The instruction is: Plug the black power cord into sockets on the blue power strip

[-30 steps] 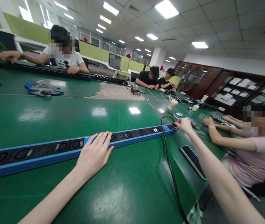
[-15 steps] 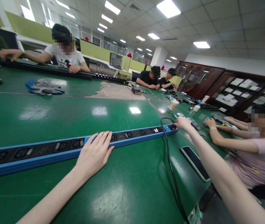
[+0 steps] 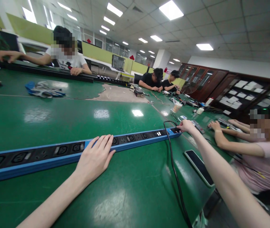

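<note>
A long blue power strip (image 3: 42,155) with black sockets lies across the green table (image 3: 61,120). My left hand (image 3: 95,156) rests flat on its middle with fingers stretched out. My right hand (image 3: 185,125) reaches to the strip's far right end, its fingers curled around the end where a black cable (image 3: 172,167) comes out. The cable loops up, then runs down toward the table's near edge.
A phone (image 3: 198,167) lies face up under my right forearm. A person in pink sits at the right with hands on the table (image 3: 214,125). Gloves (image 3: 43,89) lie far left. Other people work at the far side beside another black strip (image 3: 54,73).
Almost nothing has moved. The view has shifted slightly; both my hands stay where they were on the strip.
</note>
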Motion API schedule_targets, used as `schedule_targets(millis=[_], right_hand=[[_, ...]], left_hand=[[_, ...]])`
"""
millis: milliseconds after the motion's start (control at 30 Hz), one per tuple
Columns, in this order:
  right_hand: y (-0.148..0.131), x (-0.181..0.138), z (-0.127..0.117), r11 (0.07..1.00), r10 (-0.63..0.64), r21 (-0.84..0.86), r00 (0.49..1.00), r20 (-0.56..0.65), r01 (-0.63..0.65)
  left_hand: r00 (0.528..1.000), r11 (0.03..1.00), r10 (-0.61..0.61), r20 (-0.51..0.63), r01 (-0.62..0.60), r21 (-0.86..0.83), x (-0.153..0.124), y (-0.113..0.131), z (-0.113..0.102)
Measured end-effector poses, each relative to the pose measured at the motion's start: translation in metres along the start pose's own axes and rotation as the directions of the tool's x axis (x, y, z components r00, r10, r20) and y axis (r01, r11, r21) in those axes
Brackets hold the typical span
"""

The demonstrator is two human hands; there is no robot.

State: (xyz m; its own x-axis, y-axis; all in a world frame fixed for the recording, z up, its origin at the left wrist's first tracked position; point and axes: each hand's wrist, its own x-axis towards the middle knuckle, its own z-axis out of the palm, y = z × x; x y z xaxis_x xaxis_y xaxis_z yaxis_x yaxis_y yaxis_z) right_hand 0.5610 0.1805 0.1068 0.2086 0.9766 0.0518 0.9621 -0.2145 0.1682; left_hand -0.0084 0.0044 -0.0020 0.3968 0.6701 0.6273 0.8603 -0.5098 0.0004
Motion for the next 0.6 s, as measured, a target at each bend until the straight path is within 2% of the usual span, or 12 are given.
schedule_targets(millis=[167, 333, 467, 533, 600], right_hand=[[0.003, 0.001, 0.005, 0.999, 0.006, -0.037, 0.994, -0.106, -0.010], [0.004, -0.002, 0.004, 0.999, -0.002, 0.034, 1.000, -0.002, 0.002], [0.003, -0.008, 0.008, 1.000, 0.002, -0.025, 0.986, -0.168, -0.006], [0.003, -0.008, 0.009, 1.000, 0.014, -0.025, 0.989, -0.148, -0.018], [0.004, -0.008, 0.010, 1.000, 0.017, -0.001, 0.997, -0.072, -0.018]], left_hand=[[1.000, 1.000, -0.014, 0.007, 0.014, 0.006, 0.001, 0.001, -0.001], [1.000, 1.000, -0.017, 0.001, 0.017, -0.026, 0.001, 0.001, -0.001], [0.999, 0.998, -0.032, -0.018, 0.031, -0.053, 0.001, 0.001, -0.001], [0.999, 0.998, -0.031, -0.016, 0.030, -0.054, 0.001, 0.001, -0.001], [1.000, 0.999, -0.025, -0.008, 0.025, -0.045, 0.001, 0.001, -0.002]])
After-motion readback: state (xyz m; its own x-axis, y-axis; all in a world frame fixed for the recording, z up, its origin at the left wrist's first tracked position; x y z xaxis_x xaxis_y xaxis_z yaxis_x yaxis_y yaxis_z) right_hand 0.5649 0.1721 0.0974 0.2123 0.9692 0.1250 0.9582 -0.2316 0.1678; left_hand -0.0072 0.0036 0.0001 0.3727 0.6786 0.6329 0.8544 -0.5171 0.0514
